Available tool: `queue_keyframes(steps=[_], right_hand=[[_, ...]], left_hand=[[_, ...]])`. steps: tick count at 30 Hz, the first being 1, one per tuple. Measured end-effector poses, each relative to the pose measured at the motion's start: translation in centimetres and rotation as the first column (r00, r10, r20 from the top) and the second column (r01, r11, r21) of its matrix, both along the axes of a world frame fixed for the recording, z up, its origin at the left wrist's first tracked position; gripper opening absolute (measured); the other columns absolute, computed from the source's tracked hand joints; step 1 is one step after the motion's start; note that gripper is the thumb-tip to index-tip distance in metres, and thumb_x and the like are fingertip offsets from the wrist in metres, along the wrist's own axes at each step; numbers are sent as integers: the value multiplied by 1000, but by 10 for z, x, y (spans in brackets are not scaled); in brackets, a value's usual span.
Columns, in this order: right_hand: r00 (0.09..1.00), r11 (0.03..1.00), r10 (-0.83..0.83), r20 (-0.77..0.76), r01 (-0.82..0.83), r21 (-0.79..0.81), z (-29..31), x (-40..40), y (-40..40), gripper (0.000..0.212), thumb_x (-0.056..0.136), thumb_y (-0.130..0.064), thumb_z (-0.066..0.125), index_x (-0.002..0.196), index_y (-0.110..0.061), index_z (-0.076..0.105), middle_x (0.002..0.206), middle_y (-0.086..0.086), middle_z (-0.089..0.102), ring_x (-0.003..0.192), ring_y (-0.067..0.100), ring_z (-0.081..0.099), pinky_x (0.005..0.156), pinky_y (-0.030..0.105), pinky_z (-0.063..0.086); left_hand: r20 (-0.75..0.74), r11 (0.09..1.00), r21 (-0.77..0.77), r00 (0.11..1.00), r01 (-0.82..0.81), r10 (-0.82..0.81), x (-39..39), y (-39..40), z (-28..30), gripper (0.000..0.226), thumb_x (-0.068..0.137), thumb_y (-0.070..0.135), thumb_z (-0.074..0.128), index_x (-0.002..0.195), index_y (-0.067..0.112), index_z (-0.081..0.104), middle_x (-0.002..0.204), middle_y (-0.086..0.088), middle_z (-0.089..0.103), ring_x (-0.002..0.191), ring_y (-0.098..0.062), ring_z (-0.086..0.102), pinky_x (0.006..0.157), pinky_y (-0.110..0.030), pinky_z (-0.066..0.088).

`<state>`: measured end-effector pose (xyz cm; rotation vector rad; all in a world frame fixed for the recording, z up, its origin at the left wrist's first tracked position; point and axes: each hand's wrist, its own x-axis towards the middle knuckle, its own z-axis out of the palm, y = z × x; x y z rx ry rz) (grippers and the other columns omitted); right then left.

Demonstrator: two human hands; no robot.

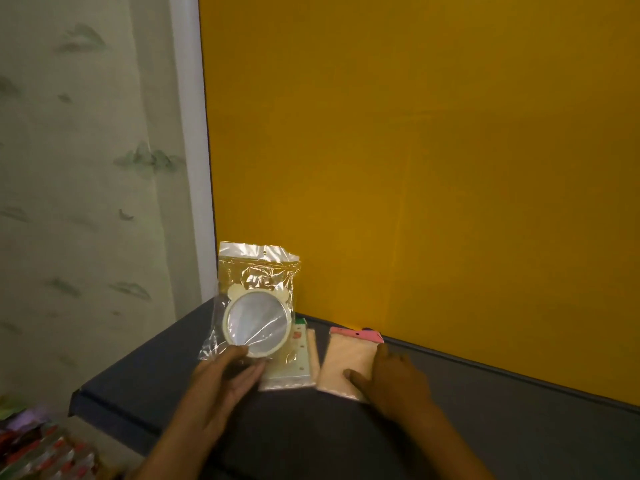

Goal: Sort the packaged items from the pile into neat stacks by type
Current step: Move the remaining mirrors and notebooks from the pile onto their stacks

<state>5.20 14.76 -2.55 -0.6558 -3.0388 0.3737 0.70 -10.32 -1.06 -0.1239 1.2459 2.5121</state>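
Bagged round mirror (255, 323) in a clear plastic bag stands upright, lifted off the table, its lower edge at the left hand (225, 375). Left thumb is on the mirror's bottom rim, fingers behind the bag, so the left hand pinches it. Under and just right of it, a flat white-green packet (294, 362) lies on the table. Beside that, a peach packet with pink header (349, 358) lies flat; the right hand (391, 379) rests on its right side, fingers fairly straight, thumb pressing the lower part, holding nothing. Dark grey table (311, 434) butts against a yellow wall panel (433, 150). Pale patterned curtain (86, 168) on the left. Blurred colourful pile of packets (41, 452) at bottom left, off the table.
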Motion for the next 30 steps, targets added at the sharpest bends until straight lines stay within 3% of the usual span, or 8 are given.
queue_keyframes(steps=[3,6,10,16,19,25,27,30], right_hand=[[999,999,-22,27,21,36,-6,-14,-14,103,76,-81,42,147,-9,24,145,14,41,129,28,42,101,40,42],[998,997,-40,46,37,68,-11,-25,-25,112,71,-85,44,148,-7,19,149,15,34,133,31,36,104,41,39],[998,998,-58,28,57,22,-10,-35,-25,118,68,-82,54,149,-6,15,151,15,31,136,31,31,107,42,37],[998,980,-63,6,63,-186,-6,-51,-18,114,59,-67,76,145,-12,26,149,9,35,138,31,27,111,41,30],[998,967,-64,9,64,-248,0,-57,-13,107,60,-57,82,143,-16,30,147,7,38,138,30,30,113,42,30],[989,854,-146,-22,114,-508,-8,-68,-1,57,63,-27,88,107,-11,55,114,-4,62,106,19,60,88,32,52],[984,864,-179,-18,149,-481,-10,-72,0,52,70,-28,83,113,-11,60,116,5,66,101,21,62,81,30,53],[984,955,-157,-84,130,-266,-9,-66,-8,53,75,-55,70,110,-17,58,128,9,59,119,28,52,91,37,47]], left_hand=[[-20,994,-108,1000,10,-12,-21,-1,-11,19,86,7,59,104,0,61,111,-25,64,97,-28,68,71,-35,61],[-187,924,-379,982,-57,-16,-30,-6,-19,14,88,19,63,102,19,62,108,1,64,89,-9,63,66,-15,54],[-322,867,-498,935,-34,-148,-45,-14,-25,31,80,24,69,109,20,62,109,2,64,103,-16,62,69,-18,56],[-203,974,-220,974,50,-96,-53,-16,-26,29,88,11,61,116,4,56,111,-11,62,95,-21,64,69,-25,58],[-169,944,-331,983,14,-74,-61,-22,-30,25,81,11,67,104,17,59,122,-12,59,111,-31,58,96,-48,50],[-248,880,-474,963,-22,-110,-66,-33,-34,41,71,15,73,109,22,57,118,-7,59,107,-27,60,86,-44,54],[-230,899,-438,968,-10,-101,-69,-35,-35,40,71,13,72,107,22,57,119,-8,59,109,-29,58,89,-46,53],[-159,921,-389,985,-3,-64,-73,-35,-37,33,77,9,68,106,19,55,120,-14,58,98,-23,60,64,-32,58]])
